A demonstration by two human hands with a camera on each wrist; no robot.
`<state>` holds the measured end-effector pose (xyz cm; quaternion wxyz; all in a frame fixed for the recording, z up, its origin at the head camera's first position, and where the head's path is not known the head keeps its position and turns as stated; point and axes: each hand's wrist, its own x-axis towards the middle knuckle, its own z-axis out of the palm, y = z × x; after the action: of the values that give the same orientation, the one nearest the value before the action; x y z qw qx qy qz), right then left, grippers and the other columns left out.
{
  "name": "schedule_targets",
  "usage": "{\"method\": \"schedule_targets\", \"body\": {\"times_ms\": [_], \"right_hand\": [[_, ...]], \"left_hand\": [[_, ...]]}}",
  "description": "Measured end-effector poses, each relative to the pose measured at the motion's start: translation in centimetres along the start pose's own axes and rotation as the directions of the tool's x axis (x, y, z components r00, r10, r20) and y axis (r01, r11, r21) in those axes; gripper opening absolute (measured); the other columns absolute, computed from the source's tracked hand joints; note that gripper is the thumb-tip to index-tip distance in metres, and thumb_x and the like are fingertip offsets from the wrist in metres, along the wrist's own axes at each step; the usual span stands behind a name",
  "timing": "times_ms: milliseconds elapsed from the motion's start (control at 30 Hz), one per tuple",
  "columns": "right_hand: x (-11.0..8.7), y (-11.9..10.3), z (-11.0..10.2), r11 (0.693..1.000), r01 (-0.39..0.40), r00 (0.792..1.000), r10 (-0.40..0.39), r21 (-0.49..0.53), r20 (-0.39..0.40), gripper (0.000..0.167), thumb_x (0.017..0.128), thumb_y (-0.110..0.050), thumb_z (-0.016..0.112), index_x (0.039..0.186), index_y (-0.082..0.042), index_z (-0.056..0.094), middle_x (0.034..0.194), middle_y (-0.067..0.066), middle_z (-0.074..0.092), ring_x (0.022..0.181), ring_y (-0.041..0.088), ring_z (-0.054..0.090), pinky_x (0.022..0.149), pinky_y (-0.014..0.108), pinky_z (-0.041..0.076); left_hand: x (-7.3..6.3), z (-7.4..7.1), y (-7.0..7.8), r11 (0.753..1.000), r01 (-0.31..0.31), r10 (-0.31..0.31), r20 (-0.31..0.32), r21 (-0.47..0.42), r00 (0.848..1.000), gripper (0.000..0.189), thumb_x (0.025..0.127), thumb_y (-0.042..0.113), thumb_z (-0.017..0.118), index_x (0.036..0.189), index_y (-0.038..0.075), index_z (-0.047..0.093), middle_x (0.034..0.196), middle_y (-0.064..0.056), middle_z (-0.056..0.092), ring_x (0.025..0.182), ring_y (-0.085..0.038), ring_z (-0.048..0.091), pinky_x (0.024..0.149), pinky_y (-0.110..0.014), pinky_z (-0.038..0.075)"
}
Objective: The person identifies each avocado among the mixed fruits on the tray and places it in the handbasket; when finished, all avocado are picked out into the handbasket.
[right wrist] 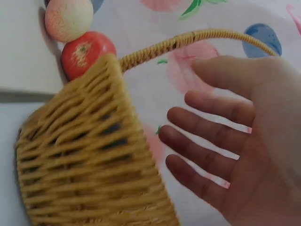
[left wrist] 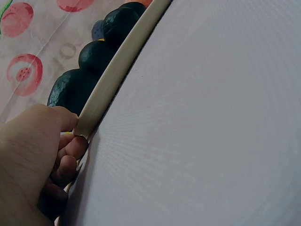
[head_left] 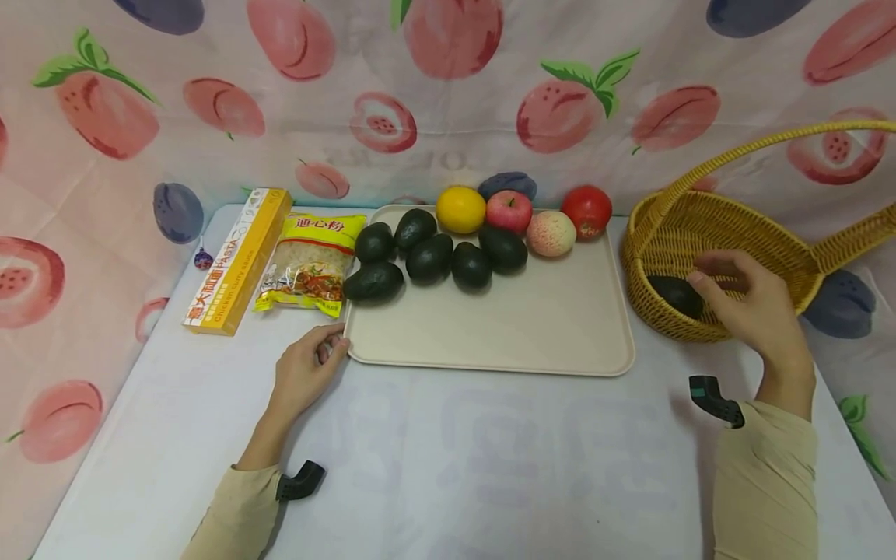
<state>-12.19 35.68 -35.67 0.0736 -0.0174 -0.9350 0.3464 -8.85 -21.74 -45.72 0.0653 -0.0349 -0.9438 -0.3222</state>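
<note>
Head view: my right hand (head_left: 752, 299) is above the wicker basket (head_left: 728, 218), thumb and forefinger near the basket avocado (head_left: 673, 295) as seen from there. Right wrist view: the palm side is exposed, which the head view hides. My fingers are loosely bent, well spaced, and hold nothing. Dark patches show through the weave; I cannot tell what they are.

My left hand (head_left: 308, 369) is at the left front part of the beige tray (head_left: 525, 334). The left wrist view alone makes the grip clear: thumb on the rim, fingers curled below it, pinching the edge.

Containers. Basket: one avocado, lying toward the left side. Tray: six avocados (head_left: 429, 259) grouped at back left, the leftmost overlapping the tray's edge. Along the back, left to right: yellow lemon (head_left: 460, 209), red apple (head_left: 509, 211), pale peach (head_left: 551, 233), round red fruit (head_left: 586, 211).

Left of the tray lie a yellow pasta bag (head_left: 311, 260) and, beside it, a pasta box (head_left: 238, 260), visible in the head view only.
</note>
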Motion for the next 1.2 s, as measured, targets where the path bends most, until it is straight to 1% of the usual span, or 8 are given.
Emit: {"method": "schedule_targets", "body": {"times_ms": [100,233,400,567,667,867,933,1200], "right_hand": [[-0.2,-0.9,0.1,0.998,0.046,0.998,-0.044,0.044,-0.035,0.039,0.090,-0.029,0.063,0.127,-0.016,0.057,0.106,-0.021,0.054,0.096,-0.011,0.047,0.080,0.009,0.034],[-0.3,-2.0,0.7,0.985,0.148,0.987,-0.142,0.082,-0.079,0.035,0.088,-0.019,0.066,0.122,-0.010,0.059,0.104,-0.021,0.056,0.096,-0.009,0.050,0.083,0.009,0.034],[0.0,-2.6,1.7,0.971,0.222,0.974,-0.215,0.085,-0.075,0.034,0.086,-0.013,0.068,0.119,-0.008,0.060,0.103,-0.016,0.058,0.096,-0.006,0.052,0.081,0.005,0.035],[0.2,-3.0,2.6,0.951,0.298,0.953,-0.292,0.085,-0.080,0.036,0.083,-0.007,0.070,0.117,-0.004,0.060,0.103,-0.012,0.058,0.096,-0.005,0.053,0.081,0.005,0.038],[0.1,-3.5,3.1,0.947,0.311,0.950,-0.307,0.077,-0.064,0.036,0.084,-0.009,0.069,0.118,-0.004,0.059,0.104,-0.010,0.057,0.095,-0.006,0.052,0.081,0.005,0.037],[0.2,-4.6,4.6,0.935,0.344,0.939,-0.344,0.091,-0.006,0.034,0.086,-0.008,0.067,0.119,-0.004,0.059,0.106,0.007,0.061,0.095,-0.006,0.051,0.080,0.009,0.039],[0.3,-4.9,5.1,0.931,0.352,0.935,-0.354,0.095,0.001,0.034,0.086,-0.007,0.067,0.118,-0.004,0.059,0.106,0.009,0.062,0.094,-0.005,0.051,0.079,0.010,0.040],[0.8,-5.9,6.8,0.918,0.389,0.921,-0.390,0.076,0.003,0.034,0.086,-0.006,0.066,0.119,0.000,0.057,0.106,0.011,0.062,0.092,0.011,0.055,0.076,0.013,0.043]], "left_hand": [[0.0,0.0,0.0,1.000,0.002,-0.002,-0.003,0.001,1.000,0.030,0.091,0.030,0.061,0.116,0.013,0.066,0.080,0.002,0.059,0.065,-0.011,0.047,0.055,-0.025,0.034],[0.0,0.0,0.0,1.000,0.002,-0.002,-0.007,0.002,1.000,0.030,0.091,0.031,0.061,0.115,0.014,0.066,0.080,0.002,0.059,0.065,-0.010,0.047,0.055,-0.025,0.034],[0.0,0.0,-0.1,1.000,-0.002,0.002,-0.008,-0.001,1.000,0.030,0.091,0.031,0.061,0.115,0.014,0.066,0.081,0.002,0.059,0.065,-0.010,0.047,0.055,-0.025,0.034],[0.0,0.0,0.0,1.000,-0.003,0.003,-0.003,-0.002,1.000,0.030,0.091,0.031,0.061,0.116,0.014,0.066,0.081,0.002,0.059,0.065,-0.010,0.047,0.055,-0.024,0.034],[0.0,0.0,-0.1,1.000,-0.002,0.002,-0.002,-0.001,1.000,0.031,0.092,0.032,0.060,0.116,0.013,0.066,0.082,0.002,0.059,0.065,-0.010,0.047,0.055,-0.024,0.034],[0.1,0.1,-0.1,1.000,-0.001,0.001,-0.003,0.000,1.000,0.031,0.092,0.032,0.060,0.115,0.013,0.066,0.081,0.002,0.059,0.065,-0.010,0.047,0.055,-0.025,0.034],[0.1,0.0,-0.1,1.000,-0.002,0.002,-0.005,-0.001,1.000,0.031,0.092,0.032,0.060,0.115,0.013,0.066,0.081,0.002,0.059,0.065,-0.010,0.047,0.055,-0.025,0.034],[0.0,0.1,-0.1,1.000,-0.003,0.003,-0.006,-0.003,1.000,0.031,0.092,0.032,0.061,0.115,0.014,0.066,0.081,0.002,0.059,0.065,-0.010,0.047,0.055,-0.025,0.034]]}}
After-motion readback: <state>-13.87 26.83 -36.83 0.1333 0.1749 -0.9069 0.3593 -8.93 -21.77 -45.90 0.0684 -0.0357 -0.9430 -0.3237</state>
